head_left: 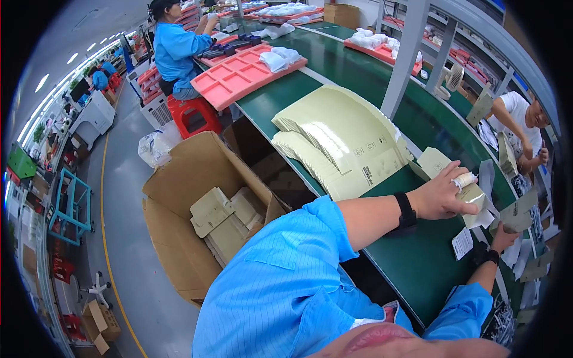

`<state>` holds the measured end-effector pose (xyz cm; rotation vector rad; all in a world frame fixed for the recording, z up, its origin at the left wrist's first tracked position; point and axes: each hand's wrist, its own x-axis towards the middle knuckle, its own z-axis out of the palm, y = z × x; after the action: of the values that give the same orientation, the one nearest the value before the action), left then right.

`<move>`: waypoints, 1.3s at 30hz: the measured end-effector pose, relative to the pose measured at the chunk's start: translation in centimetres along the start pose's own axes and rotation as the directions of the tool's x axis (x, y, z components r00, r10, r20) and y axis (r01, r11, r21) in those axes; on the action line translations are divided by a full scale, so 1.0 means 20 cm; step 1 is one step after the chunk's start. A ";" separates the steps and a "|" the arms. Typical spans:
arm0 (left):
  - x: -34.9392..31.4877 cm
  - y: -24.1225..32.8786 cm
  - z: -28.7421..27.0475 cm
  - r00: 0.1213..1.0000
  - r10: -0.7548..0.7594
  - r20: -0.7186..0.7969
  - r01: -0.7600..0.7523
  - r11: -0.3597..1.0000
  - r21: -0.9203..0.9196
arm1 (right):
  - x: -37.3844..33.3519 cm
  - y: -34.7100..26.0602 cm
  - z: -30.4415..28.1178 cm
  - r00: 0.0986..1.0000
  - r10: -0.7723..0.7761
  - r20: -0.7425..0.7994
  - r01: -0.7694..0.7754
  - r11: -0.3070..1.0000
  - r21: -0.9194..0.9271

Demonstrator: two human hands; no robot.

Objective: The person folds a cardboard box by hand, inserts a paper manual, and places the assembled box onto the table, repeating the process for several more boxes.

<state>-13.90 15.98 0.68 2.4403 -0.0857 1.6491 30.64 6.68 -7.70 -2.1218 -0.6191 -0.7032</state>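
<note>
My left hand (444, 194), with a black watch on the wrist and tape around one finger, grips a small pale folded carton (474, 200) on the green conveyor belt (418, 262). My right hand (503, 238), wearing a black wristband, holds a flat pale carton piece (518, 216) just right of that carton. A white paper slip (462, 243) lies on the belt between my two forearms. Two fanned stacks of flat pale-yellow cartons (343, 137) lie on the belt to the left of my left hand.
An open brown cardboard box (179, 179) with more flat cartons stands on the floor at left. Pink trays (239, 74) lie farther up the belt beside a seated co-worker in blue (176, 48). A person in white (519, 113) works across the belt. Grey posts (406, 53) and a small fan (453, 77) stand behind.
</note>
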 end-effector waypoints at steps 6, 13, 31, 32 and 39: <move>0.01 0.00 -0.03 0.996 0.025 -0.090 -0.018 0.997 0.069 | 0.00 -0.12 -0.26 0.896 -0.268 -0.353 0.243 0.963 -0.113; -0.06 -0.10 0.00 0.975 -0.104 -0.196 0.107 0.994 0.004 | -0.52 -1.17 -0.70 0.713 -0.585 0.385 -0.054 0.502 0.863; -0.09 -0.08 0.11 0.972 0.014 -0.234 -0.062 0.979 -0.197 | -0.85 -1.28 -0.74 0.679 -0.646 0.350 -0.497 -0.053 0.866; -0.08 -0.08 0.11 0.975 0.033 -0.222 -0.073 0.982 -0.173 | -0.84 -1.27 -0.74 0.680 -0.643 0.352 -0.497 -0.052 0.866; -0.09 -0.06 0.12 0.972 -0.051 -0.231 -0.005 0.972 -0.236 | -0.72 -1.25 -0.79 0.531 -0.847 0.023 0.295 0.211 0.932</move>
<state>-12.19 16.68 -1.91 2.0520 -0.2041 1.7923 0.18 5.29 4.37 -0.9448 -1.8112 -0.0061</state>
